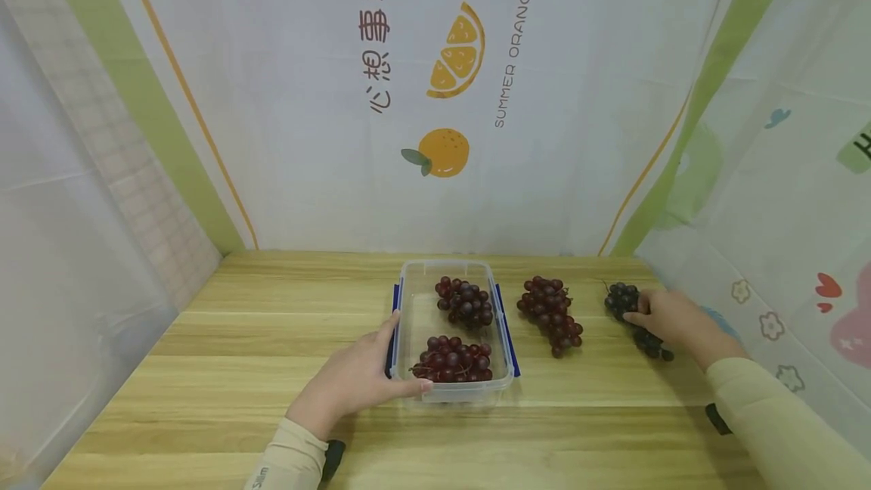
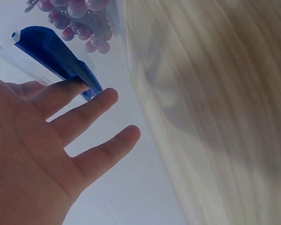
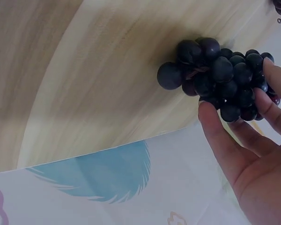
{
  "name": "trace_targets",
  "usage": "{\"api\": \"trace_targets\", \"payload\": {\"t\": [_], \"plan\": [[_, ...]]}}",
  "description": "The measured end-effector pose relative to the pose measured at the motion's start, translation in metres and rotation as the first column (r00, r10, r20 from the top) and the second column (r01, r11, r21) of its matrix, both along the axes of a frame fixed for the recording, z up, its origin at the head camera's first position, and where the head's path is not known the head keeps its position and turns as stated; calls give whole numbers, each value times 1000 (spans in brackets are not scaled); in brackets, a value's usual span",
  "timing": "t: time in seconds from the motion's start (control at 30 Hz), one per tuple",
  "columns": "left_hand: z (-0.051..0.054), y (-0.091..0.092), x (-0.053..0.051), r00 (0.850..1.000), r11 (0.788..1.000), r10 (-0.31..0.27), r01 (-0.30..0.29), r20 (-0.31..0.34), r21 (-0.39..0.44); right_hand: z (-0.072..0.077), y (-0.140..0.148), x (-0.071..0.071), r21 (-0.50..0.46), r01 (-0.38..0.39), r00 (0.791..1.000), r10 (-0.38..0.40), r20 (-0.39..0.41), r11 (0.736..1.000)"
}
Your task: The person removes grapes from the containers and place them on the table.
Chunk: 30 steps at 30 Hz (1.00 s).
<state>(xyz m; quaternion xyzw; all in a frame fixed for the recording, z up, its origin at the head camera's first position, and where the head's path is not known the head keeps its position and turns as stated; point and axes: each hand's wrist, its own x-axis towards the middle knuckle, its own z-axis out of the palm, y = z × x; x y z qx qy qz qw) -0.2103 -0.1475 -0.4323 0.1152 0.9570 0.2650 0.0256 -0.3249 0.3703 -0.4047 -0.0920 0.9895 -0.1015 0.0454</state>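
A clear plastic box (image 1: 454,392) with blue side latches stands mid-table, holding two bunches of dark red grapes (image 1: 452,360). My left hand (image 1: 357,375) rests on its near left corner, fingers straight along the side and thumb on the front rim; in the left wrist view the left hand (image 2: 51,136) touches a blue latch (image 2: 56,54). At the right, my right hand (image 1: 670,320) has its fingers and thumb round a bunch of black grapes (image 1: 621,299). In the right wrist view the right hand (image 3: 257,164) curls about the black grapes (image 3: 225,77), which are at the table surface.
Between the box and the black grapes lies another red bunch (image 1: 550,312) on the wooden table (image 1: 272,324). Printed cloth (image 1: 327,195) hangs behind the table and at both sides.
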Motion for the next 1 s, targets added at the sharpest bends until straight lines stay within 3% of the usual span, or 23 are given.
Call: {"api": "trace_targets", "payload": {"t": [0.33, 0.63, 1.0], "plan": [[1, 1, -1, 1000, 1000, 0, 0, 10, 6, 3, 0, 0, -2, 86, 995, -86, 57, 996], [3, 1, -1, 1000, 1000, 4, -5, 14, 8, 9, -3, -1, 4, 90, 995, -90, 52, 996], [2, 0, -1, 1000, 1000, 2, -2, 11, 1, 16, -8, -1, 1, 81, 991, -81, 104, 997]]}}
